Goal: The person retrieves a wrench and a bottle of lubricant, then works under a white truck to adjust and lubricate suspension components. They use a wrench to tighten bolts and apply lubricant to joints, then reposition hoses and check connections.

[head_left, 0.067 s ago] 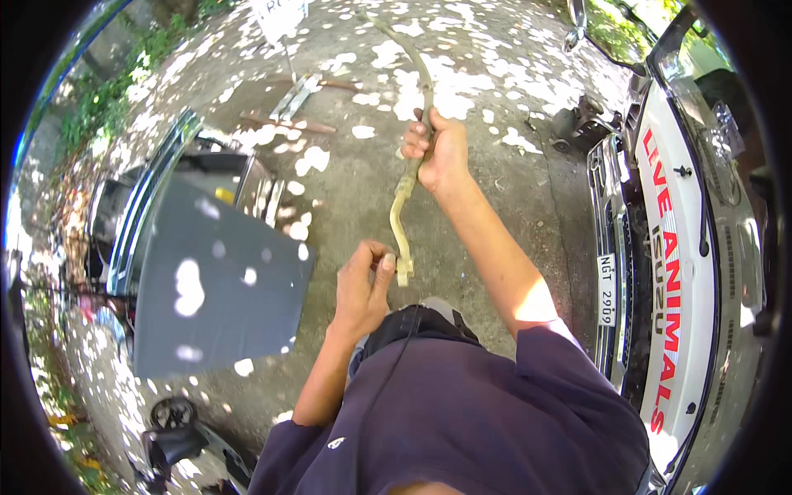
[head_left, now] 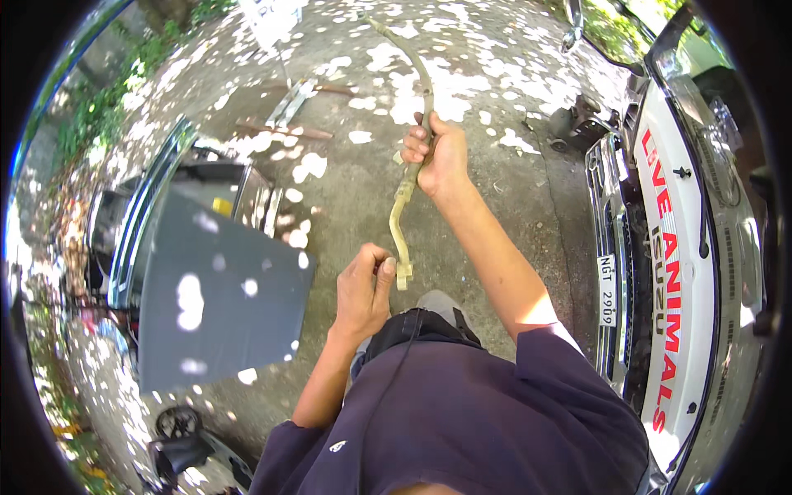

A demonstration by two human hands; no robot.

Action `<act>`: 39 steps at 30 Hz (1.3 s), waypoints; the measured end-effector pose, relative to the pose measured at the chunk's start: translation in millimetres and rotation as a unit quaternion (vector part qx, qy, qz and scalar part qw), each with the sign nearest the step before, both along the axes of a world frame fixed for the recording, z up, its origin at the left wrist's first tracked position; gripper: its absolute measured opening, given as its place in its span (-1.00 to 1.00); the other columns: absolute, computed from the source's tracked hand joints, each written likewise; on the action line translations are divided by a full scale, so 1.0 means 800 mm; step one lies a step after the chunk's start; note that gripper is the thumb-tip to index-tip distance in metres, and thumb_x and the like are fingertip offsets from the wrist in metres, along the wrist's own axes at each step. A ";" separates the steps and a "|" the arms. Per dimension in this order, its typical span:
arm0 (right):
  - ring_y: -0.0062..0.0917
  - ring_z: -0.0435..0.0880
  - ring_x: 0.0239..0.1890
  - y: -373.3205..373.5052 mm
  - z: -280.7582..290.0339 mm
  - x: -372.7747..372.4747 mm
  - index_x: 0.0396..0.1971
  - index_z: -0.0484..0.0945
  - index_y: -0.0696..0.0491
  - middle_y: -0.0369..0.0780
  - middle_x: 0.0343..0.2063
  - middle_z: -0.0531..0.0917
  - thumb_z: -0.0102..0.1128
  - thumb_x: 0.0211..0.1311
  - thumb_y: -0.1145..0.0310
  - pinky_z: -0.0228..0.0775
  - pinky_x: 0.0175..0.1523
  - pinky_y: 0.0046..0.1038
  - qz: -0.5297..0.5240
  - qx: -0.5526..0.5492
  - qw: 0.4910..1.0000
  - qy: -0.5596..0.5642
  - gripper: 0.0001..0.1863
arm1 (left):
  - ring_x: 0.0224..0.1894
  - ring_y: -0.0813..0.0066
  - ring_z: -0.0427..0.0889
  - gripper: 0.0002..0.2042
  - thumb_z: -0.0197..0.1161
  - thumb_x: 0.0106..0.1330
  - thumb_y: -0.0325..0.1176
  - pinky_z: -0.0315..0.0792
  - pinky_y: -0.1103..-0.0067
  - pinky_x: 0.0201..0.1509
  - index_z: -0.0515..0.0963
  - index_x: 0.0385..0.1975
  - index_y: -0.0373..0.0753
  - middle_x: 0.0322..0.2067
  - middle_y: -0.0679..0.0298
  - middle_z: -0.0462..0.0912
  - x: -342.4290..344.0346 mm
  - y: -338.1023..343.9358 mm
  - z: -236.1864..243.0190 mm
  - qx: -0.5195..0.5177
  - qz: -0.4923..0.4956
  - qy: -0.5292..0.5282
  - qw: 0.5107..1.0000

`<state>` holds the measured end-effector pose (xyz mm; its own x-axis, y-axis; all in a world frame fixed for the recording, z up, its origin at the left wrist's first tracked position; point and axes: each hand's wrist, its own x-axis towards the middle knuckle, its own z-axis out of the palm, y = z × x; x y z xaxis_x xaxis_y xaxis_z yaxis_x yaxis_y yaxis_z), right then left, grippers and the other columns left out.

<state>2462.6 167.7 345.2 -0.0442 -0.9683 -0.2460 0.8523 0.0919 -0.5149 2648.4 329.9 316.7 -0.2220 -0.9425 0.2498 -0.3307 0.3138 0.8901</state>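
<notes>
A long, bent, dirt-coated tan hose (head_left: 420, 68) stretches away from me, ending in a paler bare section (head_left: 396, 223) with a blocky fitting (head_left: 403, 275) at the near end. Around its middle my right hand (head_left: 437, 153) is wrapped, with fingers and thumb closed on it. My left hand (head_left: 367, 285) is beside the fitting, thumb against curled fingers. Whether something small sits in that pinch is hidden, and a narrow gap seems to separate the thumb from the fitting.
A white truck front (head_left: 660, 272) stands at the right, with machinery (head_left: 577, 124) on the ground beyond. A grey panel (head_left: 223, 305) lies over framed parts at the left. Behind are a metal stand (head_left: 289, 106) and a white sign (head_left: 271, 21). A scooter (head_left: 186, 454) is at lower left.
My left thumb has come slightly away from the fitting, which sits a touch lower. My right hand keeps its grip on the hose.
</notes>
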 end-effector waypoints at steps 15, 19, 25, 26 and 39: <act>-0.72 0.17 -0.64 -0.410 -0.023 -0.130 -0.14 0.41 0.07 -0.38 -0.56 0.35 -0.12 0.57 0.12 0.07 -0.54 -0.59 -0.174 -0.070 0.982 0.015 -0.70 | -0.59 0.66 0.34 -0.47 -0.07 0.59 0.08 0.32 0.56 -0.49 0.48 -0.45 -0.30 -0.66 0.42 0.33 -0.097 -0.472 -0.065 0.373 -0.094 0.143 0.912; -0.72 0.17 -0.63 -0.537 0.003 -0.175 -0.15 0.42 0.07 -0.39 -0.57 0.33 -0.16 0.58 0.13 0.07 -0.56 -0.59 -0.159 -0.065 0.985 -0.012 -0.70 | -0.55 0.59 0.43 -0.53 -0.09 0.63 -0.04 0.39 0.56 -0.39 0.48 -0.40 -0.33 -0.62 0.32 0.44 -0.137 -0.591 -0.049 0.276 -0.091 0.077 0.954; -0.69 0.15 -0.66 -0.712 0.009 -0.250 -0.29 0.35 0.00 -0.39 -0.62 0.28 -0.20 0.56 0.16 -0.01 -0.59 -0.58 -0.158 0.001 0.983 -0.093 -0.74 | -0.48 0.58 0.57 -0.60 -0.08 0.64 -0.17 0.43 0.60 -0.36 0.49 -0.38 -0.32 -0.53 0.26 0.61 -0.196 -0.753 -0.024 0.119 -0.095 0.104 0.983; -0.68 0.14 -0.67 -0.738 0.003 -0.263 -0.31 0.34 -0.01 -0.39 -0.63 0.27 -0.19 0.55 0.15 -0.01 -0.60 -0.57 -0.171 0.015 0.980 -0.101 -0.73 | -0.48 0.56 0.59 -0.61 -0.06 0.64 -0.17 0.47 0.59 -0.34 0.49 -0.38 -0.32 -0.49 0.21 0.66 -0.207 -0.779 -0.022 0.109 -0.086 0.149 0.979; -0.63 0.01 -0.69 -1.096 -0.067 -0.462 -0.57 0.11 -0.12 -0.44 -0.70 0.02 0.00 0.50 0.02 0.04 -0.53 -0.48 -0.310 0.157 0.921 -0.178 -0.54 | -0.30 0.53 0.63 -0.38 0.34 0.40 -0.13 0.54 0.59 -0.19 0.31 0.30 -0.38 -0.19 0.17 0.62 -0.464 -1.250 -0.030 0.033 -0.103 0.300 0.948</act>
